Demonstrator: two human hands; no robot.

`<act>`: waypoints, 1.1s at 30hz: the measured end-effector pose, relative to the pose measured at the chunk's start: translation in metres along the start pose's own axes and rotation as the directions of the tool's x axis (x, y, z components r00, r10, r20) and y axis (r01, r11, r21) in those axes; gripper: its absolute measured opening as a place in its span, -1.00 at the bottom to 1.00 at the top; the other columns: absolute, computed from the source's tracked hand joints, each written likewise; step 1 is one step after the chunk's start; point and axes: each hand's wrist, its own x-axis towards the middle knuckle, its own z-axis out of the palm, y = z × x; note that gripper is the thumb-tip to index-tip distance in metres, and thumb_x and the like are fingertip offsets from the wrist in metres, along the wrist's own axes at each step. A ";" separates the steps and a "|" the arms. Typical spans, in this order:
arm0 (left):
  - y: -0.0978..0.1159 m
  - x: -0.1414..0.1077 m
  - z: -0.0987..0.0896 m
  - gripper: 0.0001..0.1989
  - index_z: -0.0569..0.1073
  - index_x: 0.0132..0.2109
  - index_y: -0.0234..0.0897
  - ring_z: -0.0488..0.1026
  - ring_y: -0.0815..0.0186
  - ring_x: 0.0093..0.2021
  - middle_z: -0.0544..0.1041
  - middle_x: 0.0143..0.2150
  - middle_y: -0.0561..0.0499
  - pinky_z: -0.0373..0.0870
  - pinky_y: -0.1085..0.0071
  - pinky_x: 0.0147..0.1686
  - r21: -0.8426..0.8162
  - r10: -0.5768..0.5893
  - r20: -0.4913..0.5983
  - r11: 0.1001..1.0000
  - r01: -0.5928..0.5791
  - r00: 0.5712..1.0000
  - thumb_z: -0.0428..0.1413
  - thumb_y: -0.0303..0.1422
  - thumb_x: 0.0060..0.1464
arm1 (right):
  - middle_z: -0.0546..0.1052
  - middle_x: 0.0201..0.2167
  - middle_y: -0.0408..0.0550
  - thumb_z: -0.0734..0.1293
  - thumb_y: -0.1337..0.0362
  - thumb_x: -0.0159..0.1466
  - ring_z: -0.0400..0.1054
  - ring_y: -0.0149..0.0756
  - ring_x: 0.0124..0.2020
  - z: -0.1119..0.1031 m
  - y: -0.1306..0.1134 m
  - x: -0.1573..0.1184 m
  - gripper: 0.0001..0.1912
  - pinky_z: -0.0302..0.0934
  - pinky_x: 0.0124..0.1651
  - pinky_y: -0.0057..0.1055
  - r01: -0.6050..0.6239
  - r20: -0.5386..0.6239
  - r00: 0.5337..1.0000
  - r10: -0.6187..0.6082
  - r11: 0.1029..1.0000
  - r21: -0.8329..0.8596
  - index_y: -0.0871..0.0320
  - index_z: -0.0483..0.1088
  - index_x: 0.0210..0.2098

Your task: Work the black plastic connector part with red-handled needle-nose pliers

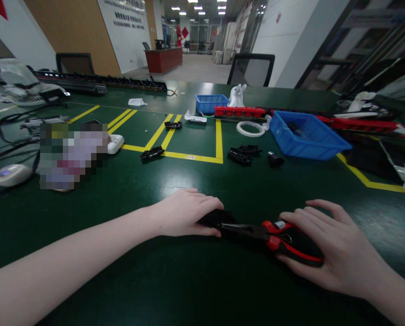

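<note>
My left hand (192, 213) is closed around a small black part (213, 219), whose shape is mostly hidden by the fingers and the dark table. My right hand (335, 249) grips red-and-black needle-nose pliers (273, 237) by the handles. The pliers' long jaws point left and reach the black part at my left hand; whether they bite on it I cannot tell. Beyond my hands lie similar black parts (240, 155) in a small group, with a short black piece (275, 159) to their right.
Two more black parts, one nearer (152, 154) and one farther (173, 125), lie by yellow tape lines. A blue bin (307, 136) holds something dark; another blue bin (211, 104) stands behind. A tape roll (250, 129), red strips (239, 112), a white mouse (10, 175) and cables surround the area.
</note>
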 end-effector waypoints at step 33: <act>0.000 0.000 0.001 -0.63 0.40 0.02 -0.25 0.49 0.28 -0.24 0.55 -0.16 0.02 0.35 0.38 -0.24 -0.009 -0.001 0.000 1.000 0.001 1.000 0.20 -0.12 0.19 | 0.56 -0.26 -0.01 0.35 0.03 0.20 0.46 -0.06 -0.29 0.000 0.001 0.000 -0.58 0.19 0.08 0.13 0.013 -0.006 1.000 -0.013 1.000 -0.024 0.07 0.32 -0.02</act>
